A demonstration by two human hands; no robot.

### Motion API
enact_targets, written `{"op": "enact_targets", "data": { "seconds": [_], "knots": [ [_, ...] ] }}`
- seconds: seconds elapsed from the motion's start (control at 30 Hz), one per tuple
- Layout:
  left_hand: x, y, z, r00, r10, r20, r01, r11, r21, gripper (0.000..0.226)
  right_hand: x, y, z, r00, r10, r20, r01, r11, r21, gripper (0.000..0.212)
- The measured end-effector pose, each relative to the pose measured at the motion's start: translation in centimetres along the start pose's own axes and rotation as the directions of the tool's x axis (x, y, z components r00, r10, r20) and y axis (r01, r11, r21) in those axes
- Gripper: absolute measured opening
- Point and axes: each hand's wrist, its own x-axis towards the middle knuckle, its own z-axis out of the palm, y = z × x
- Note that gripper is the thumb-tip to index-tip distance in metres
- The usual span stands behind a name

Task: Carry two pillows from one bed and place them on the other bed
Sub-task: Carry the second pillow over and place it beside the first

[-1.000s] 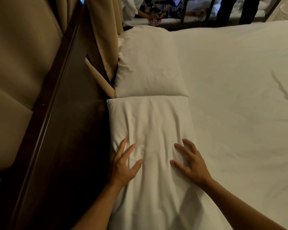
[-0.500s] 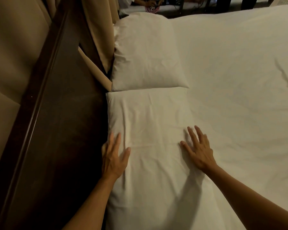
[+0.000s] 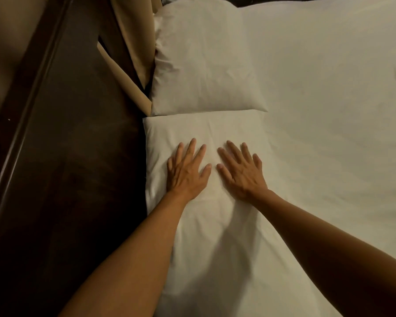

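Two white pillows lie end to end along the left edge of a white bed (image 3: 329, 110). The near pillow (image 3: 215, 236) is flat and smooth; the far pillow (image 3: 204, 60) is plumper and touches its far end. My left hand (image 3: 185, 172) and my right hand (image 3: 240, 172) both rest flat on the near pillow, palms down, fingers spread, thumbs almost touching. Neither hand grips anything.
A dark wooden headboard (image 3: 66, 168) runs along the left of the pillows. A beige curtain (image 3: 133, 42) hangs at the far left corner beside the far pillow. A beige padded wall panel (image 3: 7, 42) lies further left. The white sheet stretches away to the right.
Both hands moved inward from the sides of the near pillow to its middle and now lie side by side. The view tilted further down and closer to the bed.
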Motion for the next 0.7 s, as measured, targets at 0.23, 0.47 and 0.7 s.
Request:
{"op": "enact_targets", "data": {
  "seconds": [0.23,0.47,0.7],
  "knots": [
    [-1.2,-3.6,1.9,0.997,-0.076,-0.019,0.076,0.997,0.009,0.065,-0.4,3.2,1.2,0.992,0.123,0.008,-0.123,0.992,0.004,0.063],
    [-4.7,-4.2,0.3,0.973,-0.197,-0.121,0.187,0.979,-0.085,0.070,-3.9,3.2,0.1,0.989,0.148,-0.010,-0.148,0.989,0.030,0.066],
    [-11.2,0.8,2.2,0.995,0.022,-0.096,-0.025,0.999,-0.027,0.062,-9.0,-0.8,2.9,0.999,0.050,0.012,-0.050,0.999,0.004,0.058]
  ]
}}
